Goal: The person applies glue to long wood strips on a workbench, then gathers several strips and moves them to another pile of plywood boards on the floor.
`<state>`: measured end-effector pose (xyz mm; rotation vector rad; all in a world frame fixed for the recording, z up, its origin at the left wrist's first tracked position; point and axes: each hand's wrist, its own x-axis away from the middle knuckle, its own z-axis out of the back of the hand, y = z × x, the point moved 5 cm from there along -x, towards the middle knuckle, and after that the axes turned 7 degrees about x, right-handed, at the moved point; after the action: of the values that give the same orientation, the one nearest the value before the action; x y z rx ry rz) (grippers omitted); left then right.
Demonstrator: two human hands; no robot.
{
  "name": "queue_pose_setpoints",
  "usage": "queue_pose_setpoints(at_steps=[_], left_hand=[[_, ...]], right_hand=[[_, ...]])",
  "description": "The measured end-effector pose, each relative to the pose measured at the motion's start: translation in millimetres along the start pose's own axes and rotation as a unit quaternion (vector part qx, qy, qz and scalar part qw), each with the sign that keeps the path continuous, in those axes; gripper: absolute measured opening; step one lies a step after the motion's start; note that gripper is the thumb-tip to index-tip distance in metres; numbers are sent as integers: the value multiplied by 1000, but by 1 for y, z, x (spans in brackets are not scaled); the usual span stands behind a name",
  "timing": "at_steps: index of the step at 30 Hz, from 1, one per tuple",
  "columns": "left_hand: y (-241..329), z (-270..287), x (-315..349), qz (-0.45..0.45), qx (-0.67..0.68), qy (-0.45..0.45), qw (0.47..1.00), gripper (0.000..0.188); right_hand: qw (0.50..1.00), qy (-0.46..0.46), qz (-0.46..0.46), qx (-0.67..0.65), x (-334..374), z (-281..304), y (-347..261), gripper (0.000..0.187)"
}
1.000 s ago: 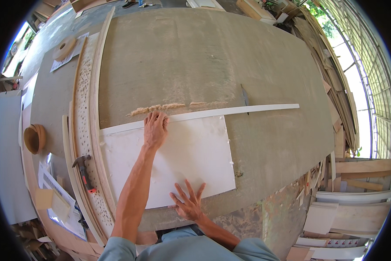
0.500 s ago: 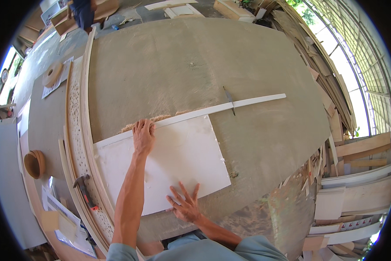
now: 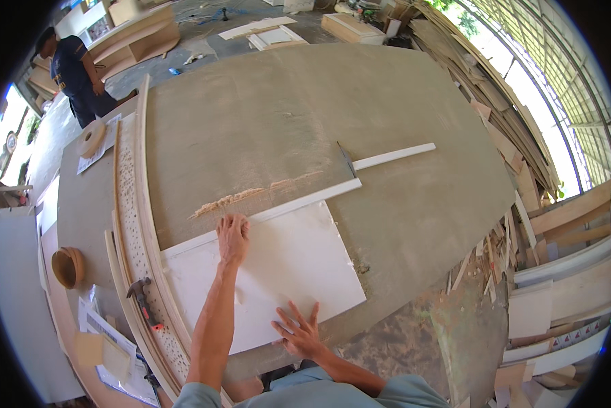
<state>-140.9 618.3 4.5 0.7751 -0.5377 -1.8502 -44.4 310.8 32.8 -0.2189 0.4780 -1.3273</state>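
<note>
Flat-palmed, not gripping, my left hand (image 3: 232, 236) presses the far edge of the flat white rectangular board (image 3: 278, 268) lying on the big brown worktable (image 3: 285, 109); my right hand (image 3: 299, 333) spreads fingers on its near edge. It looks stiff, light, slippery; best held by its edges.

Both hands (image 3: 233, 238) flat on white panel (image 3: 285, 268)

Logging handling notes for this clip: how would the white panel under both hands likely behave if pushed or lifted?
The white panel lies flat and looks thin and smooth, so it would probably slide easily on the dusty table. It is broad with both the left hand and right hand spread on it, so lifted by one edge it may flex slightly. Flat, so no rolling.
</note>
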Motion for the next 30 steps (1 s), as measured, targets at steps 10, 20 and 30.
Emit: queue_pose_setpoints(at_steps=[10, 20, 30], left_hand=[[27, 0, 48, 7, 25, -28, 999, 19], [62, 52, 50, -28, 28, -11, 999, 16], [-26, 300, 243, 227, -53, 348, 908, 19]], right_hand=[[995, -65, 31, 72, 55, 8, -25, 64], [990, -74, 47, 110, 61, 1, -17, 70], [994, -53, 17, 97, 63, 2, -24, 66]])
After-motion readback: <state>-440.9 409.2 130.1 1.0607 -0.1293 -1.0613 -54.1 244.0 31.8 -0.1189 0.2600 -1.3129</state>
